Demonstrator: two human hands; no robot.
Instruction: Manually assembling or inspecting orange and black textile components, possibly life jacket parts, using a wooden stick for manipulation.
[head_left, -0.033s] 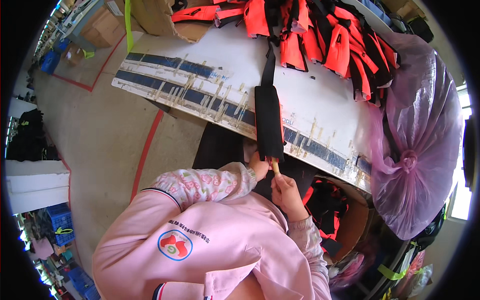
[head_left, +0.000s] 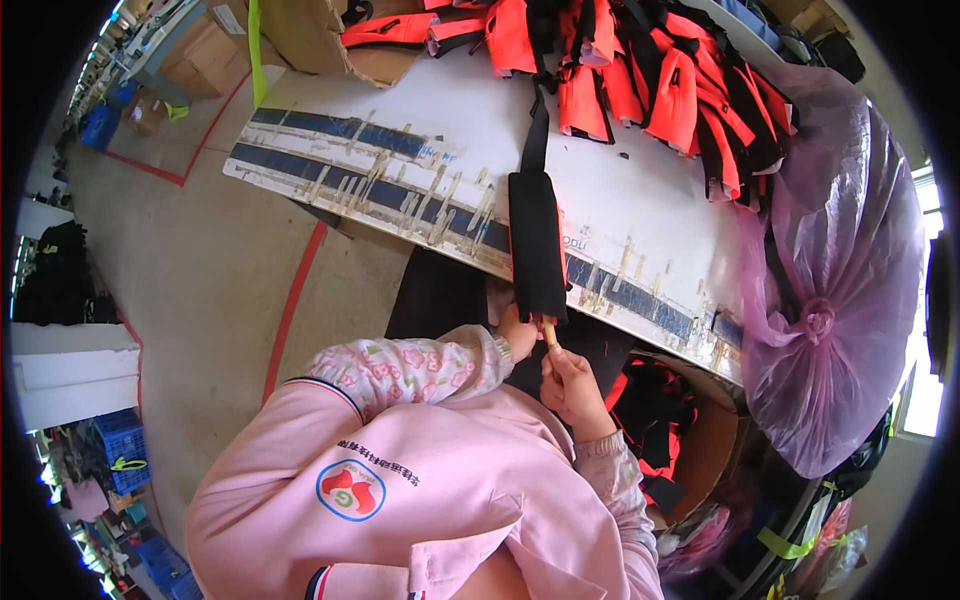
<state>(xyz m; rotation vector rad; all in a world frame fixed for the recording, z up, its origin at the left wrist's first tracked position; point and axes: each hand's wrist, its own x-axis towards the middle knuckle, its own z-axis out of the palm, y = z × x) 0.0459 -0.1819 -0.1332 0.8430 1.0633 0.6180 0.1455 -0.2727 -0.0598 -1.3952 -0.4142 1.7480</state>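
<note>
Head view: right hand (head_left: 574,386) pinches tan piece (head_left: 550,332).

Before you, a white flat-topped table (head_left: 470,115) is stretching from left to right. A long black fabric pouch (head_left: 538,250) is lying across its near edge, with a narrow black fabric strap (head_left: 536,145) running from its far end toward a heap of orange-and-black fabric pouches (head_left: 672,90) on the table's far right. At the long pouch's near end, your left hand (head_left: 517,332) is sitting to the left and your right hand (head_left: 573,385) to the right. An open brown cardboard box (head_left: 315,45) is standing at the far left; a knotted translucent pink plastic bag (head_left: 845,260) is bulging at the right end. Below the near edge, right of your right hand, another open brown cardboard box (head_left: 718,440) is holding orange-and-black fabric pieces (head_left: 655,420).
</note>
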